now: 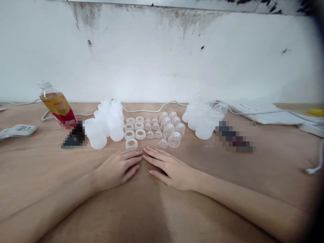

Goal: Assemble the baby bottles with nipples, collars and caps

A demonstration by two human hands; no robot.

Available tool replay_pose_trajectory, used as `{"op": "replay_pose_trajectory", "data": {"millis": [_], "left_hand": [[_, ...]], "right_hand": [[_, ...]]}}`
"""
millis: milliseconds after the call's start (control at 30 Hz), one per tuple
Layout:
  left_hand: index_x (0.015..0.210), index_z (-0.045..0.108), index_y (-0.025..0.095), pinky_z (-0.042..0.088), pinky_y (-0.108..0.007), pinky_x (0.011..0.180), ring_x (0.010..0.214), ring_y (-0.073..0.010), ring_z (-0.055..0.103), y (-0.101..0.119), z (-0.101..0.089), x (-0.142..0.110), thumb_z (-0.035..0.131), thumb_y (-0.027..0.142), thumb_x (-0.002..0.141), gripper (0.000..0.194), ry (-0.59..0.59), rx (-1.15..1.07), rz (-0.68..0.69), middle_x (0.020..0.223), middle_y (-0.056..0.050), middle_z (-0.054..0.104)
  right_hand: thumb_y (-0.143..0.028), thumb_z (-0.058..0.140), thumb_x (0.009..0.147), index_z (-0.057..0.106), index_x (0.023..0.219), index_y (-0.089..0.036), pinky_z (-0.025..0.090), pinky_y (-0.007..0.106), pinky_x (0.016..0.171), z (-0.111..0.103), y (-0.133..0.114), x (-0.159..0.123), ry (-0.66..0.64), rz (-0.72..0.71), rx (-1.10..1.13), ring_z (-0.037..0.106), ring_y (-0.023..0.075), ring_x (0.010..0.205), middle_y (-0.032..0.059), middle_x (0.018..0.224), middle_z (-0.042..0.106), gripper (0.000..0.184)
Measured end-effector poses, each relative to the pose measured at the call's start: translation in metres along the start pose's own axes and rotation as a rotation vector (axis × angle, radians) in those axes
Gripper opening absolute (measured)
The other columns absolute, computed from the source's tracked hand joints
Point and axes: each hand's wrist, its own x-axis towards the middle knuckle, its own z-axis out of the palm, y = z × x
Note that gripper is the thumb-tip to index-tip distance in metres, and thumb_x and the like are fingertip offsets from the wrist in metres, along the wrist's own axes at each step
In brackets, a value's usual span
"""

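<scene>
My left hand point(120, 167) lies flat on the wooden table, fingers stretched toward the middle, holding nothing. Opposite it my right hand point(170, 168) rests the same way, its fingertips close to those of the left. Just beyond the left fingers is a white collar ring point(131, 144), the nearest of several in two columns. Clear bottle nipples point(158, 134) stand to the right of the rings. Beside these sit several clear dome caps point(174, 139). At the left is a group of frosted white bottle bodies point(98, 136), upright.
More white bottles point(204, 128), some with clear tops, stand at the right. A drink bottle point(59, 106) appears tilted at far left. Pixelated items point(234, 136) flank the groups. A white cable point(149, 111) runs along the wall point(152, 60); a white bag point(265, 113) lies back right.
</scene>
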Motion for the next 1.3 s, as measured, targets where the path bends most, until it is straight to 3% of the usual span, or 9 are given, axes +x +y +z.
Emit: {"op": "replay_pose_trajectory", "data": {"millis": [167, 600, 733, 833, 900, 1033, 1167, 1300], "left_hand": [[0.134, 0.019, 0.017, 0.032, -0.04, 0.1, 0.125, -0.0219, 0.029, 0.005, -0.008, -0.006, 0.041, 0.035, 0.084, 0.057, -0.176, -0.057, -0.038, 0.138, -0.009, 0.025], [0.135, 0.018, 0.015, 0.031, -0.04, 0.1, 0.126, -0.0215, 0.027, 0.008, -0.01, -0.004, 0.037, 0.038, 0.085, 0.058, -0.226, -0.025, -0.069, 0.139, -0.01, 0.025], [0.127, 0.035, 0.015, 0.035, -0.038, 0.099, 0.12, -0.0196, 0.039, 0.006, -0.007, -0.005, 0.039, 0.029, 0.085, 0.045, -0.089, 0.028, -0.005, 0.13, -0.009, 0.042], [0.117, 0.047, 0.014, 0.034, -0.041, 0.099, 0.116, -0.0211, 0.043, 0.001, -0.003, -0.004, 0.041, 0.02, 0.083, 0.036, 0.15, 0.153, -0.003, 0.123, -0.01, 0.05], [0.115, 0.048, 0.012, 0.038, -0.041, 0.096, 0.114, -0.0226, 0.044, -0.004, 0.0, -0.004, 0.044, 0.02, 0.081, 0.035, 0.247, 0.228, -0.042, 0.12, -0.011, 0.052], [0.114, 0.05, 0.012, 0.045, -0.036, 0.089, 0.106, -0.0205, 0.051, -0.01, 0.004, -0.004, 0.047, 0.023, 0.081, 0.035, 0.251, 0.251, -0.059, 0.114, -0.009, 0.057], [0.115, 0.047, 0.014, 0.043, -0.034, 0.091, 0.109, -0.0183, 0.049, -0.006, 0.003, -0.004, 0.046, 0.02, 0.082, 0.034, 0.219, 0.174, 0.052, 0.117, -0.008, 0.055], [0.119, 0.043, 0.013, 0.042, -0.04, 0.09, 0.11, -0.024, 0.046, -0.002, 0.0, 0.004, 0.048, 0.028, 0.081, 0.041, 0.261, 0.222, -0.038, 0.122, -0.012, 0.05]], "right_hand": [[-0.037, 0.034, 0.086, 0.031, 0.131, -0.009, 0.023, 0.042, 0.105, 0.003, 0.0, 0.001, 0.034, 0.088, -0.019, 0.016, 0.0215, 0.129, 0.0123, 0.138, 0.025, 0.054], [-0.039, 0.031, 0.086, 0.031, 0.131, -0.006, 0.023, 0.041, 0.105, 0.004, 0.001, 0.0, 0.005, 0.079, -0.067, 0.018, 0.0235, 0.129, 0.0145, 0.138, 0.026, 0.055], [-0.031, 0.035, 0.085, 0.041, 0.125, -0.009, 0.037, 0.037, 0.096, 0.003, 0.001, -0.001, 0.226, 0.097, -0.212, 0.036, 0.0235, 0.12, 0.0154, 0.132, 0.035, 0.045], [-0.028, 0.034, 0.085, 0.041, 0.124, -0.013, 0.05, 0.033, 0.069, -0.003, 0.007, 0.001, 0.423, 0.275, -0.374, 0.054, 0.0218, 0.096, 0.0147, 0.118, 0.046, 0.042], [-0.033, 0.037, 0.085, 0.037, 0.125, -0.013, 0.048, 0.031, 0.056, -0.009, 0.014, 0.004, 0.424, 0.429, -0.439, 0.058, 0.0215, 0.081, 0.0132, 0.108, 0.053, 0.045], [-0.036, 0.041, 0.083, 0.041, 0.12, -0.013, 0.044, 0.031, 0.055, -0.018, 0.028, 0.009, 0.286, 0.606, -0.421, 0.06, 0.0213, 0.068, 0.0073, 0.081, 0.063, 0.043], [-0.03, 0.039, 0.085, 0.054, 0.102, -0.017, 0.04, 0.028, 0.056, -0.018, 0.034, 0.012, 0.236, 0.579, -0.403, 0.061, 0.0213, 0.069, 0.0061, 0.074, 0.065, 0.026], [-0.026, 0.039, 0.086, 0.058, 0.086, -0.017, 0.039, 0.026, 0.057, -0.018, 0.026, 0.013, 0.301, 0.471, -0.294, 0.061, 0.0178, 0.067, 0.0042, 0.075, 0.066, 0.02]]}}
